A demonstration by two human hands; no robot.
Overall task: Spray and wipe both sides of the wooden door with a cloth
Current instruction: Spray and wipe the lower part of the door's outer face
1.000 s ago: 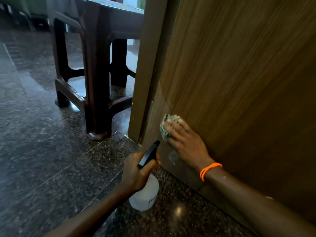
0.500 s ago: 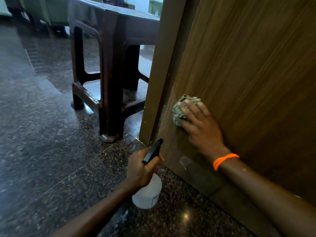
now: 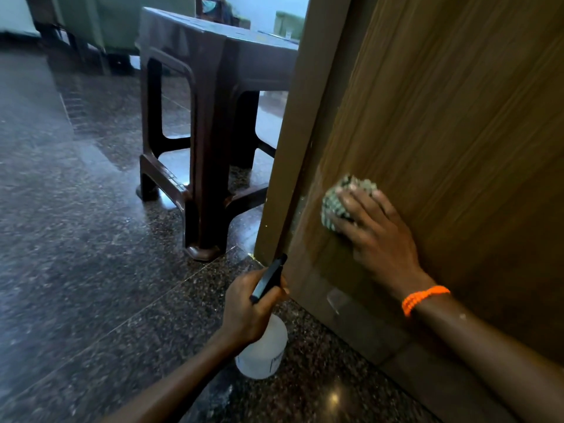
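The wooden door (image 3: 451, 123) fills the right side, brown with vertical grain, its edge facing left. My right hand (image 3: 375, 233), an orange band at its wrist, presses a bunched green-and-white cloth (image 3: 338, 199) flat against the door's lower part near the edge. My left hand (image 3: 247, 309) grips the neck of a white spray bottle (image 3: 262, 352) with a black trigger head (image 3: 268, 279), held low just above the floor and close to the door's bottom corner.
A dark brown plastic table (image 3: 213, 96) stands just beyond the door edge, one leg near the door frame (image 3: 293, 141). The floor (image 3: 76, 239) is dark polished granite. Green seats (image 3: 100, 22) stand at the far back left.
My right hand has slid the cloth upward along the door near its edge. The left hand with the spray bottle has stayed low. The view has tilted up a little.
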